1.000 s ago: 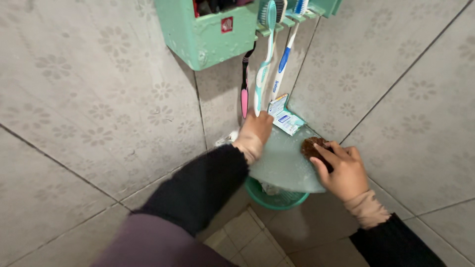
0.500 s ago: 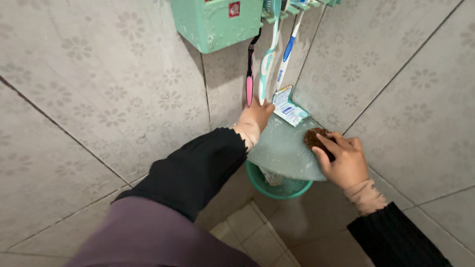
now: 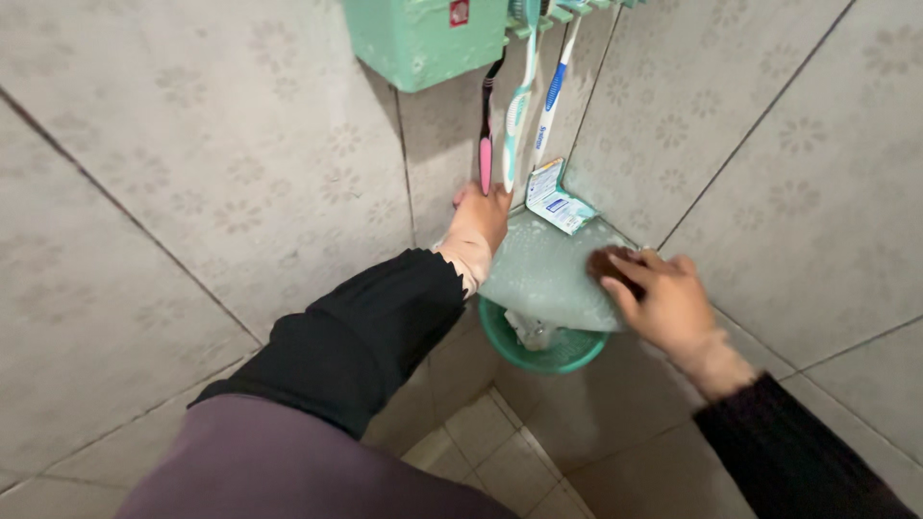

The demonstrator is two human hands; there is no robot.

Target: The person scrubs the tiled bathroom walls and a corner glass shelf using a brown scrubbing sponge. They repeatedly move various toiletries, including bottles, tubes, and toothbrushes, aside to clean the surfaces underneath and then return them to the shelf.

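Right hand (image 3: 668, 306), grip closed on brown scrub pad (image 3: 606, 261), presses it on glass corner shelf (image 3: 548, 279), centre frame. Left hand (image 3: 478, 223) rests open-palmed at shelf's back edge.

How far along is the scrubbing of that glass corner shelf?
Done: the glass shelf looks wet and speckled with droplets across most of its top. In hand: the right hand presses a brown scrubber on the shelf's right edge, while the left hand rests at its back left corner. Left: the small packet lies in the back corner, so that spot looks unscrubbed.
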